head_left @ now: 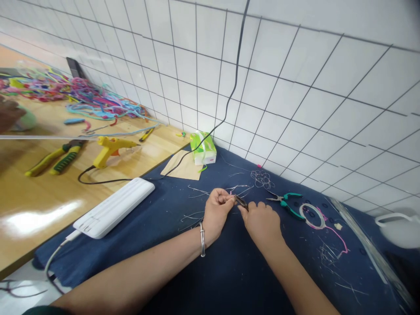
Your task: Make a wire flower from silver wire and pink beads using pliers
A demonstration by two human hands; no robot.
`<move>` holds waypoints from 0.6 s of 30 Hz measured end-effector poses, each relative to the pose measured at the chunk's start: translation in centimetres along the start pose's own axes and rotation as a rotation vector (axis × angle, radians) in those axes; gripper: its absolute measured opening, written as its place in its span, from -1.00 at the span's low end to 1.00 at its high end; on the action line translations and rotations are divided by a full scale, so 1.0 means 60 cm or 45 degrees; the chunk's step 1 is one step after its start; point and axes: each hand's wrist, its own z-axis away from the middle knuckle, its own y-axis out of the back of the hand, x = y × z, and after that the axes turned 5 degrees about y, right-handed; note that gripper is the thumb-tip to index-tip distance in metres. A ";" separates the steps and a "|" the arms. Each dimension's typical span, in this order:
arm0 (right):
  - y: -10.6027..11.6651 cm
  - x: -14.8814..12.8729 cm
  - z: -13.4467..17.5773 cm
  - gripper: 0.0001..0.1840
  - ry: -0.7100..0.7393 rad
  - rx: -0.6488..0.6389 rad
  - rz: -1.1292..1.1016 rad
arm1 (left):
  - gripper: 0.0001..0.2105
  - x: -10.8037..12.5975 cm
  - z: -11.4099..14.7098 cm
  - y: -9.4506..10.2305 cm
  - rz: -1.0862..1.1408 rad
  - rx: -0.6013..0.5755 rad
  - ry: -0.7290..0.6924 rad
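Note:
My left hand (217, 215), with a silver bangle at the wrist, pinches a thin wire piece (242, 188) that has a small pink part near the fingertips. Wrapped around a pair of pliers (241, 201) is my right hand (264, 224); the dark jaws reach the left fingertips, while the handles are hidden in the palm. Loose cut wires (192, 216) lie left of my left hand. Teal-handled needle-nose pliers (285, 199) rest to the right of my right hand. Beyond them sits a coiled wire flower shape (261, 178).
Right: a ring with pink cord (311, 216), wire scraps, a bundle of straight wires (357, 238) and a white mug (398, 229). Left: a power bank (114, 208), a yellow glue gun (110, 148), cutters (59, 159) and another person's hand (9, 114). Behind: a tissue pack (203, 148).

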 end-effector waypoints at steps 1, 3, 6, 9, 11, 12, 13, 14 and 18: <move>0.000 -0.001 -0.001 -0.49 -0.002 0.001 0.001 | -0.81 -0.001 -0.002 0.000 -0.020 0.010 -0.014; 0.000 -0.005 -0.003 -0.49 -0.008 -0.001 -0.001 | -0.82 -0.004 -0.006 0.000 -0.064 0.034 -0.044; 0.000 -0.011 -0.007 -0.50 -0.017 -0.013 -0.013 | -0.82 -0.006 -0.012 0.001 -0.112 0.078 -0.072; 0.000 -0.017 -0.012 -0.49 -0.025 -0.016 -0.016 | -0.82 -0.006 -0.017 0.002 -0.120 0.104 -0.087; 0.000 -0.021 -0.015 -0.49 -0.028 -0.011 -0.013 | -0.82 -0.004 -0.020 0.003 -0.118 0.115 -0.093; 0.000 -0.022 -0.016 -0.50 -0.027 -0.008 -0.011 | -0.82 -0.003 -0.021 0.003 -0.116 0.119 -0.094; 0.000 -0.023 -0.017 -0.50 -0.024 -0.006 -0.010 | -0.82 -0.003 -0.022 0.004 -0.114 0.122 -0.094; -0.001 -0.024 -0.018 -0.50 -0.021 -0.004 -0.008 | -0.82 -0.002 -0.022 0.005 -0.111 0.124 -0.093; -0.005 -0.026 -0.020 -0.51 -0.017 -0.001 0.001 | -0.81 -0.004 -0.025 0.006 -0.102 0.129 -0.083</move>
